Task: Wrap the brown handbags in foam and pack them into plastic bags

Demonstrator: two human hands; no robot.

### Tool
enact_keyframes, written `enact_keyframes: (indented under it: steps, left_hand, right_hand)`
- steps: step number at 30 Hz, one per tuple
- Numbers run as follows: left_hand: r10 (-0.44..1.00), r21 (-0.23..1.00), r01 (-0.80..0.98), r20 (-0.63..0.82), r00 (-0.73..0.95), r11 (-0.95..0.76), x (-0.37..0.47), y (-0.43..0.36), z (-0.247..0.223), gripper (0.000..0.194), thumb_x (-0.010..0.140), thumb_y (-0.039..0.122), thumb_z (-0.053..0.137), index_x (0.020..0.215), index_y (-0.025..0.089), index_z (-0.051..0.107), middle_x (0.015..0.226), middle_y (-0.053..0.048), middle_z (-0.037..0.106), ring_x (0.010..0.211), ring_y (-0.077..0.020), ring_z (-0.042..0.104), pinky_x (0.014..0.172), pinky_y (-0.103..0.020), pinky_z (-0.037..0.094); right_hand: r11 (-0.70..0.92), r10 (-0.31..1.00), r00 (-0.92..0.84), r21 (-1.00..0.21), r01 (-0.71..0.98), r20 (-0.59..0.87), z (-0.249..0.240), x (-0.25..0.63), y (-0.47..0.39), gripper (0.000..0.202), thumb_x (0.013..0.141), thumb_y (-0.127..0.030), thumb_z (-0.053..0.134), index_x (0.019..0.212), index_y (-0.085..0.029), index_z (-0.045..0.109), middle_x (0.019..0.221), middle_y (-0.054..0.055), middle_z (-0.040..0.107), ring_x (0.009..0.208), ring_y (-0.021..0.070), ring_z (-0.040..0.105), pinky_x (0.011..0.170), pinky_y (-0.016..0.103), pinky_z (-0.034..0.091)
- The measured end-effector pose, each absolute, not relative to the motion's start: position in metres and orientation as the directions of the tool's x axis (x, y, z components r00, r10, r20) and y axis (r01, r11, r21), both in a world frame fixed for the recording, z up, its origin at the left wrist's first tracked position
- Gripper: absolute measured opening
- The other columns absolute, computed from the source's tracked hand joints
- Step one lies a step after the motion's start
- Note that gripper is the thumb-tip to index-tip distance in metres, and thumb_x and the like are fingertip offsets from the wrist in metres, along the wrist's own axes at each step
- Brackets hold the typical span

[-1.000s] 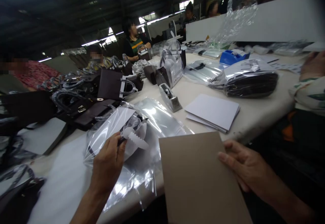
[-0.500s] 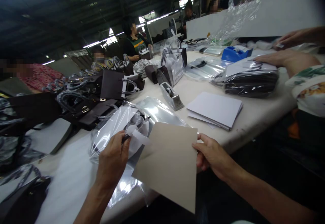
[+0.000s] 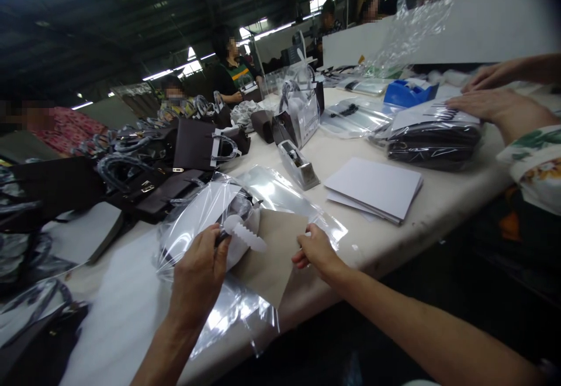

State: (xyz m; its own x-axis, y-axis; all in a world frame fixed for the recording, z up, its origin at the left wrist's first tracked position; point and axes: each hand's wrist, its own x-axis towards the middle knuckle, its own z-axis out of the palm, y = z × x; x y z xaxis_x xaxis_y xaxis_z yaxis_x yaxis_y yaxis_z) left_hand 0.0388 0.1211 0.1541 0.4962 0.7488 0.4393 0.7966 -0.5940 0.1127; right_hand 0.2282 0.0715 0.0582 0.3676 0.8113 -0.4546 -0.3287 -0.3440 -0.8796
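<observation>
My left hand (image 3: 204,266) is closed on the edge of a clear plastic bag (image 3: 184,228) that wraps a dark handbag with white paper. A white scalloped strip (image 3: 245,235) sticks out beside its fingers. Between finger and thumb my right hand (image 3: 313,249) pinches the right edge of a grey-brown cardboard sheet (image 3: 272,251). The sheet's left part lies against the wrapped bag, its far end hidden there. Flat clear plastic bags (image 3: 272,184) lie beneath and behind.
A tape dispenser (image 3: 298,165) and a stack of white sheets (image 3: 374,186) sit beyond my right hand. Dark handbags (image 3: 153,181) crowd the left. At the right, another person's hands press on a wrapped bag (image 3: 433,141), near a blue dispenser (image 3: 408,93).
My right hand has moved left with the cardboard, and less of the sheet shows, its left part now at the wrapped bag. My left hand has barely moved.
</observation>
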Motion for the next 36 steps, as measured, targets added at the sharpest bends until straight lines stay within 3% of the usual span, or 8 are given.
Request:
enact_keyframes:
  steps: [9, 15, 21, 25, 27, 30, 33, 36]
  left_hand:
    - [0.742, 0.103, 0.805, 0.470, 0.478, -0.584, 0.038, 0.126, 0.162, 0.033, 0.089, 0.041, 0.036, 0.103, 0.016, 0.053, 0.107, -0.009, 0.060, 0.096, -0.0217, 0.059, 0.085, -0.033, 0.045]
    - [0.709, 0.095, 0.774, 0.481, 0.515, -0.626, 0.037, 0.120, 0.152, 0.026, 0.089, 0.036, 0.038, 0.100, 0.018, 0.053, 0.111, -0.007, 0.058, 0.099, -0.0200, 0.057, 0.085, -0.030, 0.045]
    - [0.741, 0.138, 0.800, 0.494, 0.455, -0.583, 0.031, 0.128, 0.162, 0.027, 0.089, 0.036, 0.038, 0.101, 0.018, 0.053, 0.102, -0.006, 0.060, 0.091, -0.0193, 0.058, 0.078, -0.029, 0.044]
    - [0.810, 0.195, 0.843, 0.449, 0.378, -0.501, 0.024, 0.146, 0.182, 0.027, 0.087, 0.039, 0.039, 0.097, 0.019, 0.054, 0.089, -0.004, 0.061, 0.078, -0.0184, 0.058, 0.071, -0.028, 0.043]
    - [0.830, 0.208, 0.857, 0.434, 0.351, -0.471, 0.020, 0.156, 0.190, 0.028, 0.086, 0.040, 0.040, 0.093, 0.018, 0.055, 0.084, -0.004, 0.061, 0.075, -0.0187, 0.057, 0.070, -0.028, 0.042]
    - [0.856, 0.249, 0.867, 0.418, 0.305, -0.431, 0.012, 0.172, 0.200, 0.029, 0.084, 0.042, 0.041, 0.089, 0.018, 0.057, 0.082, -0.004, 0.062, 0.075, -0.0189, 0.057, 0.069, -0.028, 0.041]
    - [0.904, 0.421, 0.807, 0.293, 0.312, -0.414, -0.003, 0.186, 0.211, 0.034, 0.079, 0.048, 0.048, 0.092, 0.019, 0.060, 0.084, -0.002, 0.065, 0.077, -0.0187, 0.059, 0.070, -0.027, 0.043]
    - [0.920, 0.601, 0.724, 0.051, 0.389, -0.340, -0.024, 0.196, 0.224, 0.040, 0.068, 0.051, 0.061, 0.092, 0.019, 0.064, 0.086, -0.001, 0.068, 0.080, -0.0198, 0.061, 0.071, -0.026, 0.046]
  right_hand:
    - [-0.336, 0.820, 0.344, -0.871, -0.357, -0.457, 0.049, 0.175, 0.130, 0.018, 0.083, -0.012, 0.032, 0.100, -0.016, 0.035, 0.044, -0.007, 0.049, 0.041, 0.0143, 0.058, 0.038, 0.023, 0.048]
    - [-0.286, 0.881, 0.352, -0.948, -0.140, -0.318, 0.052, 0.192, 0.130, 0.013, 0.084, -0.027, 0.043, 0.087, -0.016, 0.049, 0.054, -0.001, 0.056, 0.043, 0.0150, 0.056, 0.043, 0.028, 0.048]
    - [-0.201, 0.810, 0.583, -0.962, 0.185, -0.057, 0.053, 0.251, 0.102, 0.060, 0.067, -0.040, 0.066, 0.117, -0.015, 0.044, 0.107, 0.012, 0.057, 0.084, 0.0225, 0.059, 0.081, 0.037, 0.044]
    - [-0.295, 0.871, 0.427, -0.954, 0.059, -0.243, 0.053, 0.234, 0.103, 0.083, 0.068, -0.047, 0.065, 0.134, -0.016, 0.026, 0.123, 0.017, 0.048, 0.064, 0.0151, 0.061, 0.060, 0.029, 0.046]
    - [-0.375, 0.873, 0.307, -0.924, -0.071, -0.378, 0.051, 0.217, 0.105, 0.078, 0.072, -0.050, 0.059, 0.134, -0.016, 0.025, 0.114, 0.016, 0.054, 0.051, 0.0112, 0.057, 0.044, 0.024, 0.039]
    - [-0.457, 0.861, 0.174, -0.878, -0.143, -0.477, 0.049, 0.198, 0.109, 0.043, 0.080, -0.045, 0.049, 0.105, -0.010, 0.049, 0.072, 0.007, 0.062, 0.039, 0.0085, 0.048, 0.033, 0.019, 0.025]
    - [-0.452, 0.879, 0.084, -0.877, -0.164, -0.469, 0.056, 0.191, 0.114, 0.028, 0.085, -0.035, 0.041, 0.071, -0.014, 0.050, 0.049, -0.001, 0.051, 0.033, 0.0055, 0.040, 0.032, 0.017, 0.019]
    - [-0.380, 0.921, 0.023, -0.911, -0.159, -0.388, 0.075, 0.188, 0.120, 0.029, 0.086, -0.034, 0.041, 0.065, -0.015, 0.047, 0.047, -0.003, 0.050, 0.033, 0.0052, 0.041, 0.032, 0.016, 0.021]
